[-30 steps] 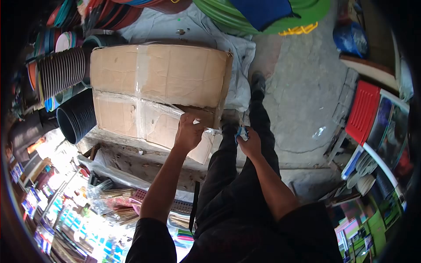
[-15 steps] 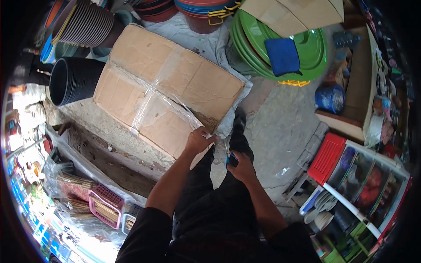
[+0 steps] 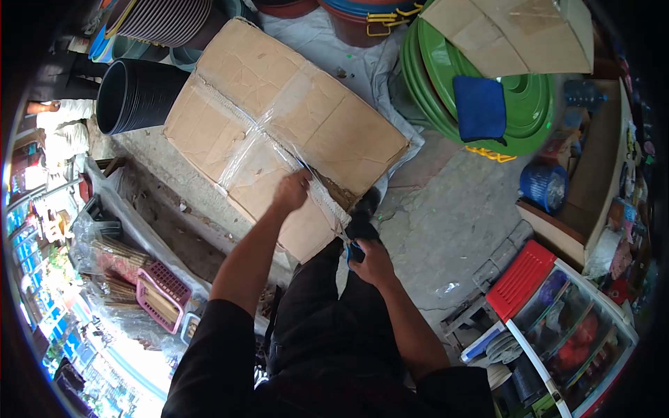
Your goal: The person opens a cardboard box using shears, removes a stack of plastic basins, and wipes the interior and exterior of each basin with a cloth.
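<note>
A large brown cardboard box [image 3: 334, 132] lies in front of me, with clear packing tape [image 3: 254, 132] crossing on its top. Along its middle seam runs a pale, ragged strip [image 3: 326, 197], and a dark gap shows beside it near the close edge. My left hand [image 3: 291, 191] is closed at the seam, fingertips right at the strip; what they pinch is hidden. Scissors [image 3: 350, 251] with blue and black handles are in my right hand [image 3: 374, 263], their blades pointing at the strip's near end by the box edge.
Stacked black buckets [image 3: 139, 94] stand left of the box. Green lids [image 3: 533, 111] carry a blue cloth pouch [image 3: 481, 108] and a folded carton [image 3: 516, 35] at the back right. A red-lidded case [image 3: 519, 282] and a pink basket [image 3: 164, 296] flank me.
My left hand has left the strip's near end and moved up along the seam. The right hand has brought the scissors up and left to the box edge. The view has shifted.
</note>
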A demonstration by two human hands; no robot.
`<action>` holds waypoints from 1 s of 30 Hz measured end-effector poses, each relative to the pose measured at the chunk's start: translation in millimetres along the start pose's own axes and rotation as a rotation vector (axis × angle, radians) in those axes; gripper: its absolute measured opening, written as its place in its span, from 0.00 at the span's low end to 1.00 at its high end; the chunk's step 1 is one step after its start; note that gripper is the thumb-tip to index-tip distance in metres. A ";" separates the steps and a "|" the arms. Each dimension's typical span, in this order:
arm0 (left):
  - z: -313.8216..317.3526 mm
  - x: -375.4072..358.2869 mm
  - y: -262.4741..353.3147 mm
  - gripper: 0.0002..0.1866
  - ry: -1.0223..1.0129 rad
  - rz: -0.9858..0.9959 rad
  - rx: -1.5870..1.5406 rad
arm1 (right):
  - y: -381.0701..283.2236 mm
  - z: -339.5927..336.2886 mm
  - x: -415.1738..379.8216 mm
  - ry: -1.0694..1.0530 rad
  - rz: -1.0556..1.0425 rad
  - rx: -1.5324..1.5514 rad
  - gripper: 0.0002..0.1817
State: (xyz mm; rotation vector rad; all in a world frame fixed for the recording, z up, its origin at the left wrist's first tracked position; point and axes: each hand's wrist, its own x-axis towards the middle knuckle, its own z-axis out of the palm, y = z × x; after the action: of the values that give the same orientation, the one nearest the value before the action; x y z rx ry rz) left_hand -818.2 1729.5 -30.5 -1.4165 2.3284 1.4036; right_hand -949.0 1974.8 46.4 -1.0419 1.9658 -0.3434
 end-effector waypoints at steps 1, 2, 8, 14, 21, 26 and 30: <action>-12.4 10.6 -4.7 0.11 0.047 0.010 0.055 | -2.0 -4.0 7.5 -0.061 0.000 0.007 0.29; -27.4 19.1 -6.0 0.10 0.069 -0.015 0.085 | -3.1 -7.3 14.4 -0.114 -0.002 0.015 0.30; -106.4 48.8 -16.4 0.05 0.289 -0.165 0.317 | -3.7 -20.2 43.8 -0.167 -0.049 0.046 0.29; -193.8 81.0 -73.1 0.04 0.789 -0.401 -0.277 | -14.9 -16.5 77.6 -0.139 -0.056 0.045 0.27; -304.5 101.3 -99.1 0.25 0.833 -0.636 -1.216 | -54.2 8.1 107.5 -0.018 0.059 0.022 0.27; -328.0 126.7 -132.5 0.24 0.624 -0.507 -1.488 | -118.0 37.4 128.8 0.087 0.079 0.080 0.26; -361.9 140.4 -138.0 0.09 0.600 -0.648 -1.556 | -168.1 65.3 165.4 0.149 0.069 0.099 0.26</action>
State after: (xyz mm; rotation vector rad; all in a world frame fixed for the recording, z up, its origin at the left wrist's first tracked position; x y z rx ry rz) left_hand -664.7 1350.6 20.5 -2.6938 0.1827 2.7806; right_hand -852.9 1752.6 11.5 -0.9056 2.0888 -0.4871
